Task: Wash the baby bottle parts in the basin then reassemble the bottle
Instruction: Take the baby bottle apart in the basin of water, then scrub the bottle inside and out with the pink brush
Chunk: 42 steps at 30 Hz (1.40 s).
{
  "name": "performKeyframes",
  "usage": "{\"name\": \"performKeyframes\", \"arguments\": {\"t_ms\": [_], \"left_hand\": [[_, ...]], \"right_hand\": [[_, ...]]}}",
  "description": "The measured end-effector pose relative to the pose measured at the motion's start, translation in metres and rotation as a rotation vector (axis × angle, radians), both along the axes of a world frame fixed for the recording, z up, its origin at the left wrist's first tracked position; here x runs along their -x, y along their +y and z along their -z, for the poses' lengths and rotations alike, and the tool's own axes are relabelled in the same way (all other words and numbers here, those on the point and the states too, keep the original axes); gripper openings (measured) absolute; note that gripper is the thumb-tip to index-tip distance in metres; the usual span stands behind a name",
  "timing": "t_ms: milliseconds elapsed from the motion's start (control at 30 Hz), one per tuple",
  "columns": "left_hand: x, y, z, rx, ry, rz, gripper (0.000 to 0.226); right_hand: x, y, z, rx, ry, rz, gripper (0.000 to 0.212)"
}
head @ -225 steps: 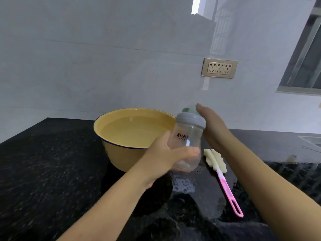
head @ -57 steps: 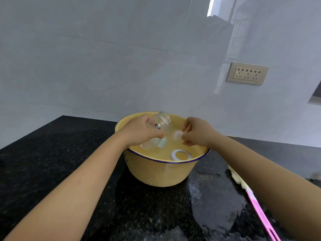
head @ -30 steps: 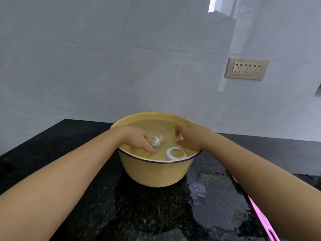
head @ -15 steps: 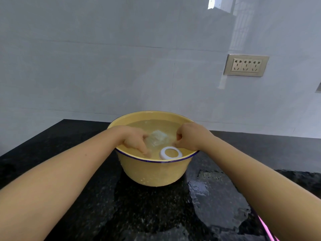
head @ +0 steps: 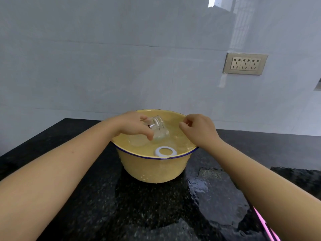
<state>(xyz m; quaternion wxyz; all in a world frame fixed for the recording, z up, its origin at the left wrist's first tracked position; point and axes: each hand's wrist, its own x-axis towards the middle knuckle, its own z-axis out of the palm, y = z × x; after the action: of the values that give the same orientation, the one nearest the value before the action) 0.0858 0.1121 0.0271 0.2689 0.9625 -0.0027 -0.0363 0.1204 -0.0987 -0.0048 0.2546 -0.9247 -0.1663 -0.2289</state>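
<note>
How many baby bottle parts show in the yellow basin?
3: a clear plastic bottle body in the left hand; a white plastic ring floating by the near rim; a translucent round piece submerged beneath that hand. Others may be hidden.

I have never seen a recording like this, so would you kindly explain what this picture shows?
There is no machine here: these are a person's two bare hands, filmed by a camera worn on the head, looking forward and down. On the black counter stands a yellow basin of water. The left hand holds the clear bottle tilted in the basin. The right hand hovers with curled fingers; whether it pinches anything is unclear. A white ring floats near the front rim.
</note>
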Motion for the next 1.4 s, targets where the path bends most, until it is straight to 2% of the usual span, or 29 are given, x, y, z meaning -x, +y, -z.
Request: {"name": "performKeyframes", "arguments": {"t_ms": [200, 400, 467, 533, 600, 700, 767, 867, 900, 1000, 1067, 1167, 1267, 1400], "left_hand": [[0.01, -0.008, -0.008, -0.607, -0.261, 0.108, 0.064], [0.017, -0.011, -0.007, -0.937, -0.435, 0.174, 0.063], [0.018, -0.012, -0.007, -1.035, -0.581, 0.204, 0.059], [0.015, -0.011, -0.007, -1.146, -0.789, 0.235, 0.05], [0.014, -0.012, -0.008, -1.188, -0.953, 0.23, 0.036], [0.016, -0.014, -0.007, -1.111, -1.039, 0.2, 0.035], [0.018, -0.016, -0.006, -1.005, -0.934, 0.144, 0.047], [0.024, -0.019, -0.001, -0.838, -0.505, -0.028, 0.06], [0.024, -0.02, 0.0, -0.774, -0.419, -0.061, 0.061], [0.021, -0.016, 0.003, -0.525, -0.271, -0.134, 0.058], [0.018, -0.014, 0.004, -0.439, -0.174, -0.166, 0.051], [0.009, -0.009, 0.01, -0.38, -0.064, -0.161, 0.04], [-0.002, -0.001, 0.017, -0.317, -0.001, -0.16, 0.041], [-0.01, 0.003, 0.018, -0.287, 0.096, -0.143, 0.038]], "right_hand": [[0.002, -0.027, 0.002, -0.161, 0.056, 0.083, 0.02], [0.005, -0.05, 0.009, -0.336, 0.189, 0.129, 0.04], [0.005, -0.059, 0.014, -0.373, 0.251, 0.176, 0.044], [0.005, -0.069, 0.021, -0.312, 0.331, 0.228, 0.037], [0.004, -0.078, 0.028, -0.151, 0.423, 0.27, 0.024], [0.009, -0.087, 0.036, 0.137, 0.541, 0.349, 0.014], [0.013, -0.091, 0.042, 0.255, 0.58, 0.374, 0.023], [0.016, -0.095, 0.055, 0.338, 0.615, 0.332, 0.046], [0.018, -0.096, 0.06, 0.374, 0.61, 0.325, 0.052], [0.023, -0.097, 0.069, 0.428, 0.48, 0.314, 0.057], [0.024, -0.098, 0.072, 0.376, 0.388, 0.266, 0.05], [0.023, -0.095, 0.061, 0.165, 0.307, 0.203, 0.03], [0.019, -0.085, 0.033, -0.029, 0.157, 0.179, 0.032], [0.014, -0.062, -0.011, -0.148, -0.044, 0.07, 0.034]]}}
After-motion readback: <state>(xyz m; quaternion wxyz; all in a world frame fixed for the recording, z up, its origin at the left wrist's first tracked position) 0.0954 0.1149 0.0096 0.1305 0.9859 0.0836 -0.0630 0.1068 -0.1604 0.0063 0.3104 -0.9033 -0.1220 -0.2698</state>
